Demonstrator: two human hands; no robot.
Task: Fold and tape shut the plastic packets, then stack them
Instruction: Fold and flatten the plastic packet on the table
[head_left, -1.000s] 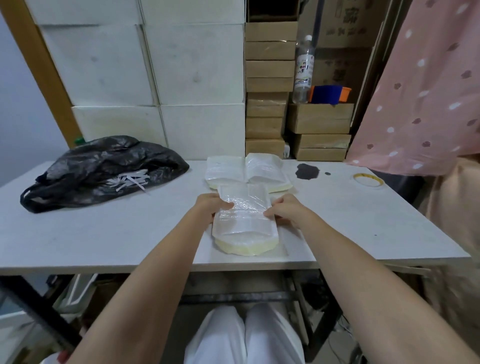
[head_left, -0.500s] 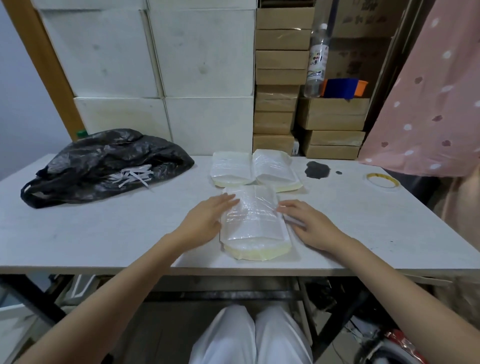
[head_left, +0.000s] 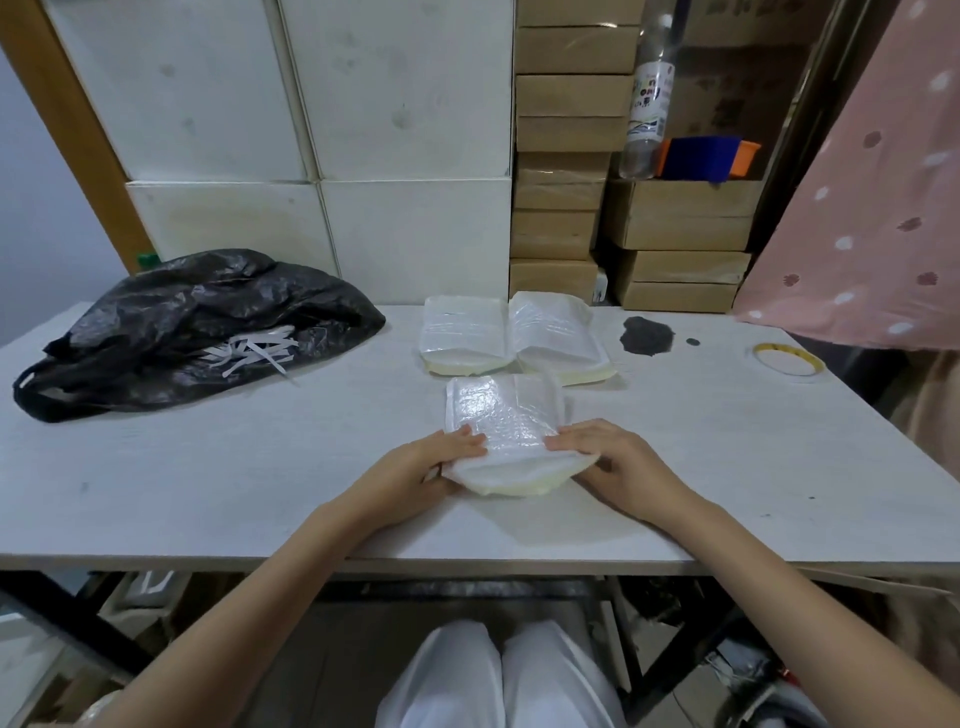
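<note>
Centrally on the bench, left hand and right hand gripped the near packet by its sides, fingers curled over the top. Two packets lay side by side just beyond.

Bottle top cut off; label unreadable.

The white table carries three plastic packets, a black bag, a tape roll and a dark stain.

Glossy crinkled clear plastic packet, matt pale table perhaps painted wood, shiny black plastic bag
</note>
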